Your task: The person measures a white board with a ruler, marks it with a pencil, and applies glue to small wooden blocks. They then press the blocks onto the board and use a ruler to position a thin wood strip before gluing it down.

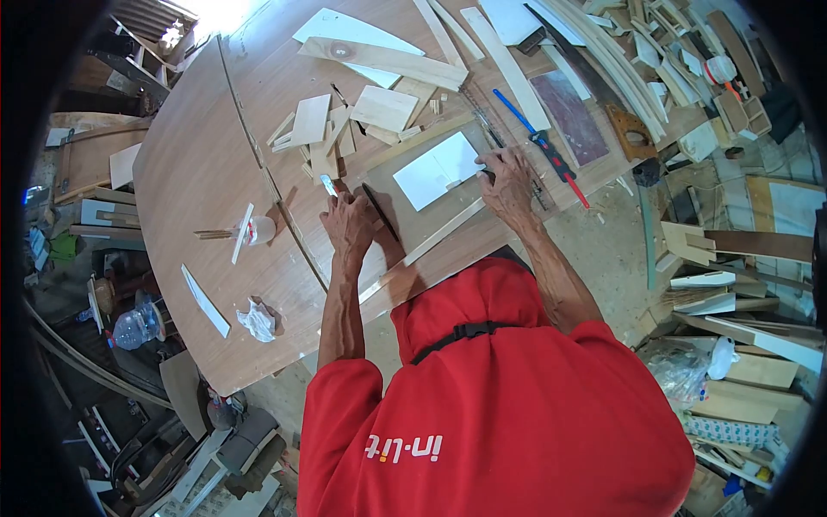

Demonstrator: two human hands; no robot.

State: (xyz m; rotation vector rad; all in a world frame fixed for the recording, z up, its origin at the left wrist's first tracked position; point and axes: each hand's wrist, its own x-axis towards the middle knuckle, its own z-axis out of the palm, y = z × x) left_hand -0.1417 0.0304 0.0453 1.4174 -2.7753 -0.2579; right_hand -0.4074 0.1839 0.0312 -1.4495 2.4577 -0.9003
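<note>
The left hand [349,222] has its fingers curled shut around a small pale-tipped tool [328,184]; what kind of tool is too small to tell. It rests at the left edge of a flat brown panel [405,220] on the smooth, curved-edged wooden table [198,172]. The right hand [508,183] lies on the panel's far right corner, fingers spread flat and holding nothing, just beside a white rectangular sheet [438,170]. A thin pale wood strip [444,231] lies slantwise between the hands. Square wooden offcuts [345,125] are heaped beyond.

A handsaw [596,79] and a blue-handled tool [517,112] lie across the tabletop [189,172]. Wood offcuts [314,121] are heaped mid-table, with a crumpled rag [257,320] near its edge.
</note>
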